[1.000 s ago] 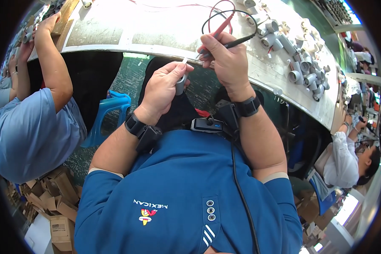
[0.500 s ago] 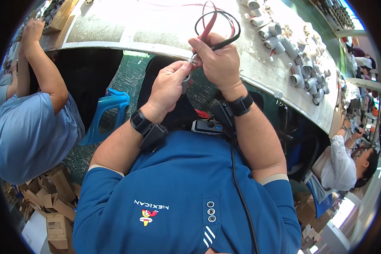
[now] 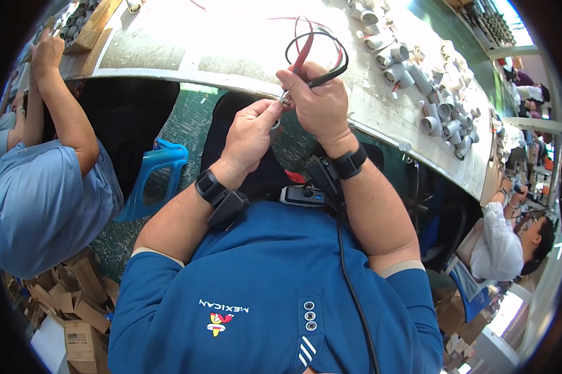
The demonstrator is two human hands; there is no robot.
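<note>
Over the table's near edge, my two hands meet fingertip to fingertip. My right hand (image 3: 321, 106) is closed around a red lead (image 3: 301, 57) and a black lead (image 3: 326, 77), whose cables loop up above it. My left hand (image 3: 248, 136) pinches a small grey cylindrical part (image 3: 275, 124), mostly hidden behind the fingers. A thin, shiny tip (image 3: 283, 97) lies between the thumbs; what exactly it touches is too small to tell.
Many short grey-white cylindrical parts (image 3: 421, 78) lie heaped on the white table (image 3: 231, 59) to the right. At left, a co-worker in a blue shirt (image 3: 50, 199) sits near a blue stool (image 3: 159, 171). Cardboard boxes (image 3: 84, 346) stand at lower left; another person (image 3: 496, 240) sits at right.
The view has shifted slightly. Less of the grey part shows below my left fingers. Both hands keep their grip and stay together.
</note>
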